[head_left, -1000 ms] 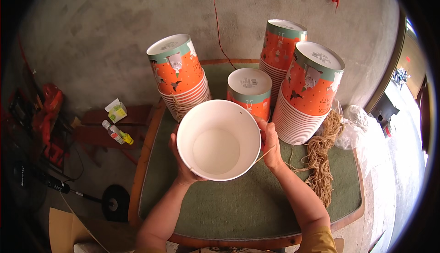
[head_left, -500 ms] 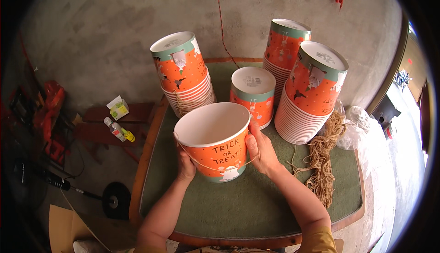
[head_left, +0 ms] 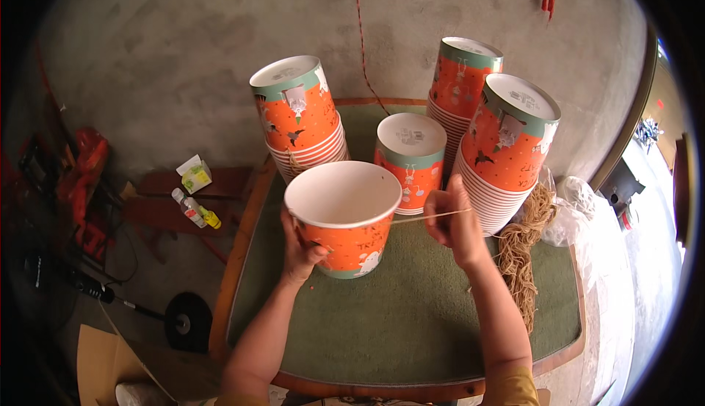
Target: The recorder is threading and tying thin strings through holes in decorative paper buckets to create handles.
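Note:
An orange paper bucket (head_left: 334, 243) with a white inside and a green base band is held mouth up above the table, tilted slightly toward me. My left hand (head_left: 299, 254) grips its left side, thumb on the front. To the right of the bucket, my right hand (head_left: 459, 228) is closed on a thin cord (head_left: 417, 218) that runs taut from the bucket's right side. Just behind the bucket stands one upside-down bucket (head_left: 410, 174). A hank of brown twine (head_left: 523, 259) lies to the right of my right forearm.
Upside-down bucket stacks stand at the back left (head_left: 297, 123), back right (head_left: 461, 86) and right (head_left: 507, 141) of the green-topped table (head_left: 367, 340). Clear plastic (head_left: 569, 207) lies beside the twine. Left of the table are a red bench (head_left: 154, 218) with bottles (head_left: 191, 207) and a cardboard box (head_left: 103, 362).
My right hand has left the bucket's side and moved right, drawing the cord out from across the front. The bucket has turned, its front print now facing more to the right.

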{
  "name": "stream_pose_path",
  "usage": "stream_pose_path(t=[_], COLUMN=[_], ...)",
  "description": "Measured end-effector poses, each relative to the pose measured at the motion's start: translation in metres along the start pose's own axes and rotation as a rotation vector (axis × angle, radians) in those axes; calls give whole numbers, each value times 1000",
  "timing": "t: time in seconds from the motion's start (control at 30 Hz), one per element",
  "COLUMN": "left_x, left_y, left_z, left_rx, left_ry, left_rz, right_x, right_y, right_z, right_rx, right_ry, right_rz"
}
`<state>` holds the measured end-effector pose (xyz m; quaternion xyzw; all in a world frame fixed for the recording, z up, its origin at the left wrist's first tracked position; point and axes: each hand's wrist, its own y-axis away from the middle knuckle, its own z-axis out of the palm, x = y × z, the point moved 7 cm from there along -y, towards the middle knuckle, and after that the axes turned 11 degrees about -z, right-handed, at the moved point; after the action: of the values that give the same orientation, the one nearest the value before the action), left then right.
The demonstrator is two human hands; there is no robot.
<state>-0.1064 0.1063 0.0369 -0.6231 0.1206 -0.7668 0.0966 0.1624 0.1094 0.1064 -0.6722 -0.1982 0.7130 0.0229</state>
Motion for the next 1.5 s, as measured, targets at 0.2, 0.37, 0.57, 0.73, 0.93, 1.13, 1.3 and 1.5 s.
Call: stream_pose_path(t=[0.2, 0.37, 0.57, 0.73, 0.93, 1.13, 1.3, 1.5], left_x=[-2, -2, -6, -68, -54, -48, -60, -71], left_y=[2, 3, 7, 18, 21, 17, 12, 7], left_z=[6, 11, 16, -18, 7, 15, 5, -5], left_rx=[-97, -141, -199, -249, -256, -173, -97, -105], left_ry=[-78, -97, -93, 281, 441, 449, 335, 211], left_rz=[22, 41, -11, -324, -475, -546, -549, -519], right_x=[-23, -27, -12, 8, 27, 49, 46, 49], right_y=[3, 5, -5, -6, -3, 5, 10, 5], right_z=[14, 15, 9, -1, 20, 35, 42, 40], right_rx=[-121, 65, 35, 195, 8, -184, -209, -231], right_ry=[-562, -949, -747, -183, 229, 202, 156, 70], right_rz=[60, 144, 68, 12, -65, 218, 295, 328])
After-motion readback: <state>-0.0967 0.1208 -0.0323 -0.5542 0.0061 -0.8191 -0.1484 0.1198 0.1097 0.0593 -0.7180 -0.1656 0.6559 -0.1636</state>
